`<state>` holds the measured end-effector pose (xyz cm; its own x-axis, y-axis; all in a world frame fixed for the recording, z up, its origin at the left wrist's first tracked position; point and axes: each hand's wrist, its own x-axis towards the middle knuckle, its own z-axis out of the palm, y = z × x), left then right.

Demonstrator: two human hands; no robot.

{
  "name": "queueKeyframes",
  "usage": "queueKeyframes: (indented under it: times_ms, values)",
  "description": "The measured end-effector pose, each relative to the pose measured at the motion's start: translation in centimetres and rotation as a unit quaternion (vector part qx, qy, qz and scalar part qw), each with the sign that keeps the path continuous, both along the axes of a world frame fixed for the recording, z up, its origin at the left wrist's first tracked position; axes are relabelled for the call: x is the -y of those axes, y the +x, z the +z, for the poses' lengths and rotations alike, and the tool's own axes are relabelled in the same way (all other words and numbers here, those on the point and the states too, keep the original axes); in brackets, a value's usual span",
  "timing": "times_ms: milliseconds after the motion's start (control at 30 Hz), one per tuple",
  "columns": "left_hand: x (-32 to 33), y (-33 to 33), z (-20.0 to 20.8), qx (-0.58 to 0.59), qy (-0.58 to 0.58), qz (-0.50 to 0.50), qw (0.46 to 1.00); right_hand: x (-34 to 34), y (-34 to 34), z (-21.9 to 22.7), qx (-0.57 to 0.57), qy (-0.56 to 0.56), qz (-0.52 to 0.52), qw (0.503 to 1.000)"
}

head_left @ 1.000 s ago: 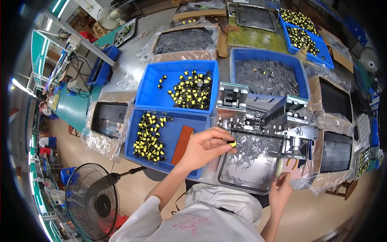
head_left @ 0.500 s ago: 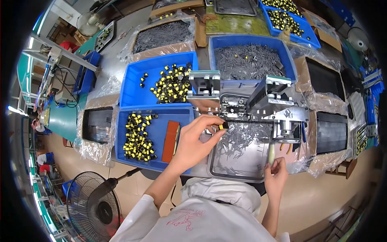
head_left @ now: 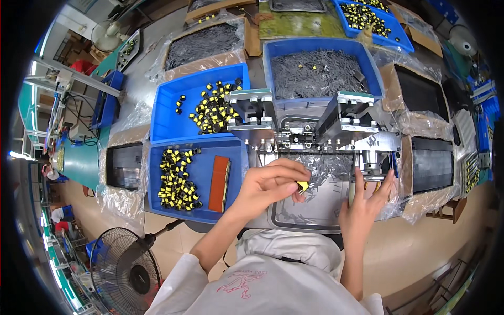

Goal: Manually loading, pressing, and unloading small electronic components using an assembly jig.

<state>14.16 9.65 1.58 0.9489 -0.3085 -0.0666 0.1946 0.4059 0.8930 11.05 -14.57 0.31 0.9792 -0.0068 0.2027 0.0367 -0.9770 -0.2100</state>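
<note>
Above the metal tray [head_left: 281,224], my left hand [head_left: 270,189] pinches a small yellow-and-black block [head_left: 303,186] between thumb and fingertips. My right hand [head_left: 365,202] is beside the tray's right side with its fingers spread, just below the round metal base of the bench fixture [head_left: 371,167]; I see nothing held in it. The fixture has upright metal plates and a row of bolts across the middle. Loose dark grey strips [head_left: 325,176] lie scattered in the tray. The left-hand fingers partly cover the block.
Blue bins at left hold many yellow-and-black blocks [head_left: 215,113]; the nearer bin [head_left: 199,212] also holds a reddish-brown bar [head_left: 219,184]. Behind the fixture, a blue bin [head_left: 270,50] is full of grey strips. Plastic-lined cartons [head_left: 438,191] flank the bench; a floor fan [head_left: 126,262] stands lower left.
My left hand has drawn the block back from the fixture, toward me and slightly right. My right hand has risen toward the round base, and its curled fingers have spread.
</note>
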Motion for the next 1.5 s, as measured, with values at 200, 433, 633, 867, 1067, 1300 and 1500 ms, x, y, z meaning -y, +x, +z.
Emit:
queueKeyframes:
  times_ms: [200,433,633,867,1067,1300,1500]
  values:
    - [0.2,-0.5,-1.1,-0.023,-0.13,-0.012,0.991,-0.2,1.0,-1.4,0.031,0.173,-0.065,0.982]
    - [0.0,-0.5,-1.9,-0.058,-0.135,-0.018,0.989,-0.1,1.5,-1.3,0.025,0.222,-0.074,0.972]
    - [-0.2,0.3,-1.1,-0.091,-0.125,-0.008,0.988,1.2,1.4,-2.3,0.03,0.415,-0.089,0.905]
    - [1.0,0.8,0.4,-0.007,0.04,0.063,0.997,1.4,1.2,-2.2,0.018,0.376,-0.078,0.923]
    - [1.0,3.0,0.8,0.432,0.519,0.176,0.716,0.6,0.4,-1.8,0.041,0.459,-0.076,0.884]
    - [1.4,4.2,0.3,0.409,0.628,0.121,0.651,0.7,-3.3,-4.2,0.043,0.477,-0.066,0.875]
    - [2.1,3.9,0.4,0.381,0.678,0.111,0.619,0.4,-4.7,-4.2,-0.041,0.543,-0.08,0.835]
